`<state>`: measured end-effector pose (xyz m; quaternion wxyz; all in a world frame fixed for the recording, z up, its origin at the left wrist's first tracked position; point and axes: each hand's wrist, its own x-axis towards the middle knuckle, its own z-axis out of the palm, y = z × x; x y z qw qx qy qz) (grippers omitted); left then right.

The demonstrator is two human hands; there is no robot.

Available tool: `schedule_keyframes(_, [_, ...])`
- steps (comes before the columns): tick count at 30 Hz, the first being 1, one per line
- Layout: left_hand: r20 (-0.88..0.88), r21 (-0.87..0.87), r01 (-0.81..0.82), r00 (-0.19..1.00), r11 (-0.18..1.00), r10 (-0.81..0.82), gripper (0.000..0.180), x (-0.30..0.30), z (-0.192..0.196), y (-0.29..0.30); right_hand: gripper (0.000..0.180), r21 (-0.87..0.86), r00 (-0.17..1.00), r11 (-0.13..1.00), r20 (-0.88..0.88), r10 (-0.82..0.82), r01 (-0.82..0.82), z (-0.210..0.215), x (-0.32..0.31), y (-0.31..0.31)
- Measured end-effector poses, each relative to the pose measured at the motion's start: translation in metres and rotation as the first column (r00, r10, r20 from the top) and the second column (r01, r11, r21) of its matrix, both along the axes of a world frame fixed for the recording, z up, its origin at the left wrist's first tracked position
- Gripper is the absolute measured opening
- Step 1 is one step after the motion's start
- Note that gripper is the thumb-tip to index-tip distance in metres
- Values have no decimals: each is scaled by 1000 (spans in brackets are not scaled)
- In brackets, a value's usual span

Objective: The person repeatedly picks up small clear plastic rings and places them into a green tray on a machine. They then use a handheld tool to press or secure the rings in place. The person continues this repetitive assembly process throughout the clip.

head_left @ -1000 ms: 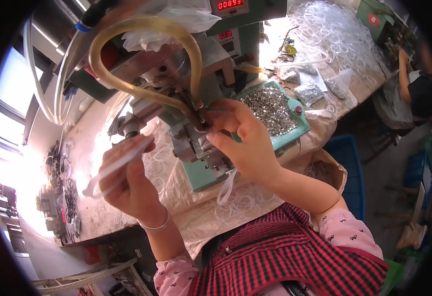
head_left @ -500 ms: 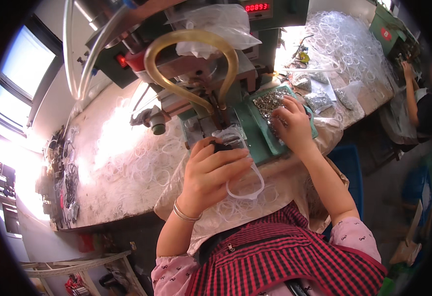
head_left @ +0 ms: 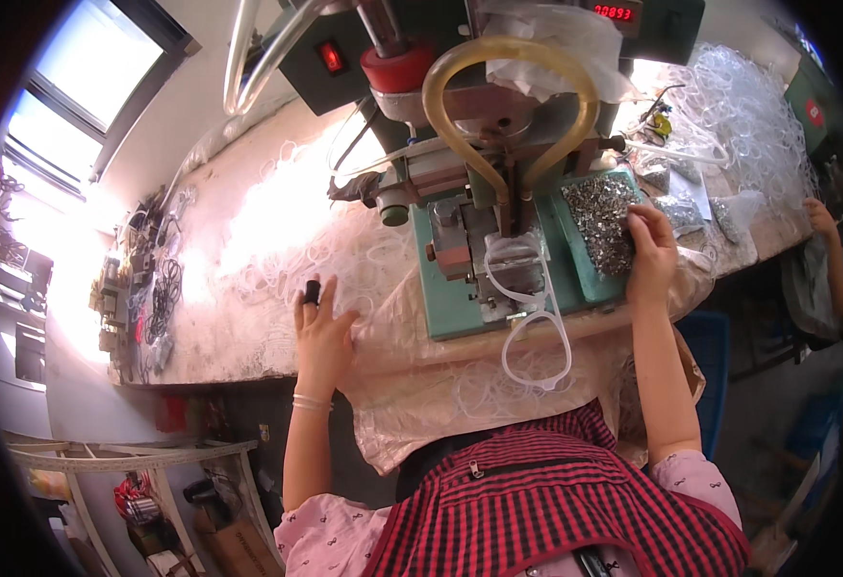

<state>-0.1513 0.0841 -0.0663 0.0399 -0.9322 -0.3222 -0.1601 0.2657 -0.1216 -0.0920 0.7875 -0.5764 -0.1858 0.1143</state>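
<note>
My left hand (head_left: 324,332) lies flat, fingers spread, on the cloth-covered bench among clear plastic rings, left of the green press machine (head_left: 484,192); a dark cap sits on one fingertip. My right hand (head_left: 650,252) reaches into the pile of small shiny metal parts (head_left: 602,219) on the machine's right tray; its fingertips are curled in the parts and I cannot see whether they grip any. A clear tube loop (head_left: 537,327) hangs from the machine's jig over the bench edge.
A yellow hose (head_left: 508,58) arches over the machine. Heaps of clear rings (head_left: 739,96) fill the bench's far right. Another person's hand (head_left: 818,217) rests at the right edge. Dark cords and clutter (head_left: 142,288) lie at the left end near a bright window.
My left hand left the machine's jig and moved left onto the bench. The tube loop now hangs free. My right hand stays at the metal parts.
</note>
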Motion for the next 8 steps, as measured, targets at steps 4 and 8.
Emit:
schedule_keyframes(4, [439, -249, 42, 895, 968, 74, 8, 19, 16, 42, 18, -21, 985, 993, 124, 117, -116, 21, -15, 27])
schedule_keyframes(8, [823, -546, 445, 442, 709, 357, 13, 30, 32, 58, 21, -237, 972, 967, 188, 143, -96, 24, -6, 9])
